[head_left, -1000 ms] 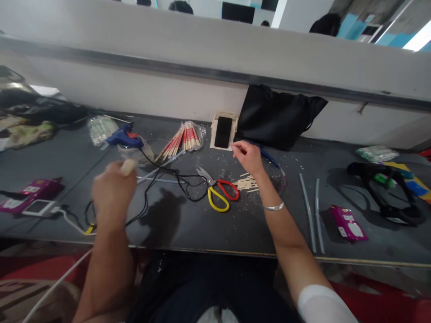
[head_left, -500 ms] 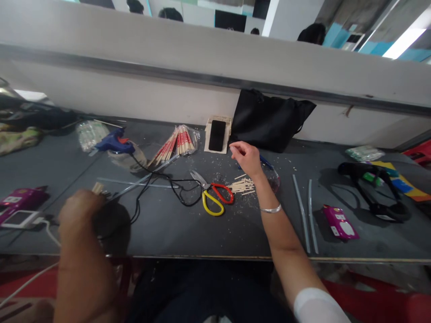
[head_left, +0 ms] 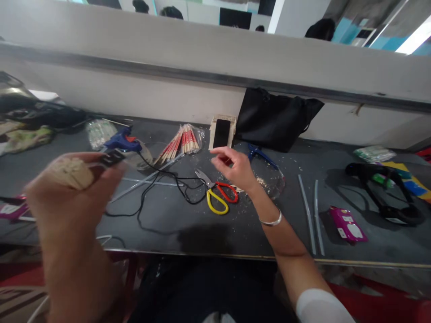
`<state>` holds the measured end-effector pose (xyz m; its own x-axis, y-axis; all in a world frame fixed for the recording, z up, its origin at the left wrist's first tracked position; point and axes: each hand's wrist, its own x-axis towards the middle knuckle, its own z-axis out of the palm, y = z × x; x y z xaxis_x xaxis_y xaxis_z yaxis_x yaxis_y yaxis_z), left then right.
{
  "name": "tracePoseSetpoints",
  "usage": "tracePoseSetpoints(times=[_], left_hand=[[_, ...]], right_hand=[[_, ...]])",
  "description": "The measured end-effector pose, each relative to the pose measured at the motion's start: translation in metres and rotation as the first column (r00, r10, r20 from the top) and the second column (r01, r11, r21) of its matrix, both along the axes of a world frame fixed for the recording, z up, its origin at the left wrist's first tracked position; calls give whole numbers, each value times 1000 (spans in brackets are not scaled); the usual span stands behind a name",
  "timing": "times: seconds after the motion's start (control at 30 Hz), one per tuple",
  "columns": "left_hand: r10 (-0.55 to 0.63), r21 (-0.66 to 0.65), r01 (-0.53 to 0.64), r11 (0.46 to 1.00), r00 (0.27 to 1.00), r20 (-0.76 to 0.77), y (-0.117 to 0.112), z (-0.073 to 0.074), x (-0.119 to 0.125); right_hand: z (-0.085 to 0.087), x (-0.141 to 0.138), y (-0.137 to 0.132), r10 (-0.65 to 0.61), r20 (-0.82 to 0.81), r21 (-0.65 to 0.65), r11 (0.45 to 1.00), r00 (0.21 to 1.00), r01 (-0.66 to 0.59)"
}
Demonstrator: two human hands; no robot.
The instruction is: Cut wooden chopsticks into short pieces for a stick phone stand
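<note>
My left hand (head_left: 63, 197) is raised close to the camera and blurred. It is closed round a bundle of pale wooden sticks (head_left: 72, 172), and a black cable plug (head_left: 112, 157) sticks out by its fingers. My right hand (head_left: 234, 167) hovers above the dark table (head_left: 202, 224), fingers loosely curled with nothing in them that I can see. It is just right of the scissors with red and yellow handles (head_left: 218, 195). A few short sticks show under its wrist.
A blue glue gun (head_left: 121, 140) with a black cord, a pack of red-tipped sticks (head_left: 182, 141), a phone in a wooden stand (head_left: 221, 133), a black bag (head_left: 276, 117), blue pliers (head_left: 261, 154), two clear rods (head_left: 311, 211) and a pink box (head_left: 348, 223) lie around.
My left hand rose from the table's front edge up toward the camera with the stick bundle. My right hand drew back and left from near the phone stand to above the scissors.
</note>
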<state>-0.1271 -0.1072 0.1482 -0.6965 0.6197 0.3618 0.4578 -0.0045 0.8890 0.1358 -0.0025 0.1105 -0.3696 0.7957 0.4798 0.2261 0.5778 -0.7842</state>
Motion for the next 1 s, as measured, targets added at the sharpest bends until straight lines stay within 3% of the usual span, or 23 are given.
tracePoseSetpoints(times=[0.03, 0.13, 0.27, 0.33, 0.43, 0.53, 0.6, 0.63, 0.67, 0.73, 0.77, 0.8, 0.83, 0.87, 0.93, 1.0], left_hand=[[-99, 75, 91, 993, 989, 109, -3, 4, 19], [-387, 176, 355, 918, 900, 202, -2, 0, 64], [-590, 180, 579, 795, 671, 450, 11, -16, 77], [-610, 199, 615, 763, 582, 538, 18, -18, 68], [-585, 276, 535, 799, 582, 565, 27, -19, 49], [-549, 296, 482, 825, 557, 623, 39, -27, 39], [-500, 236, 493, 837, 515, 696, 47, -38, 39], [-468, 207, 488, 848, 507, 724, 50, -44, 38], [-440, 188, 474, 860, 501, 745, 52, -50, 38], [-390, 169, 429, 887, 503, 771, 53, -58, 31], [-369, 165, 400, 901, 512, 775, 52, -60, 25], [-349, 163, 366, 916, 531, 772, 50, -60, 18], [-329, 162, 327, 931, 557, 762, 48, -60, 10], [-305, 168, 275, 947, 593, 745, 46, -58, 1], [-232, 187, 140, 972, 666, 709, 46, -54, -15], [-153, 201, 18, 980, 711, 686, 50, -50, -26]], right_hand=[[3, -6, -10, 90, -36, -17, 996, 995, -91], [7, -22, -37, 315, -138, -86, 941, 939, -328], [-7, -37, -47, 288, -196, -196, 925, 937, -325], [-15, -43, -39, 230, -221, -289, 913, 948, -289], [-20, -56, -22, 184, -304, -411, 860, 935, -303], [-21, -79, -9, 236, -356, -565, 716, 904, -410], [-27, -97, -7, 228, -294, -687, 625, 928, -371], [-31, -103, -7, 205, -222, -716, 629, 953, -302], [-36, -107, -7, 188, -129, -705, 674, 974, -223], [-46, -105, -10, 198, 76, -540, 832, 977, -126], [-49, -99, -12, 244, 184, -413, 898, 952, -150], [-51, -90, -15, 315, 294, -292, 929, 902, -229], [-51, -78, -18, 404, 405, -204, 914, 820, -350], [-50, -66, -22, 514, 513, -175, 847, 688, -502], [-47, -39, -33, 605, 638, -170, 714, 477, -679], [-46, -16, -45, 646, 674, -186, 618, 358, -764]])
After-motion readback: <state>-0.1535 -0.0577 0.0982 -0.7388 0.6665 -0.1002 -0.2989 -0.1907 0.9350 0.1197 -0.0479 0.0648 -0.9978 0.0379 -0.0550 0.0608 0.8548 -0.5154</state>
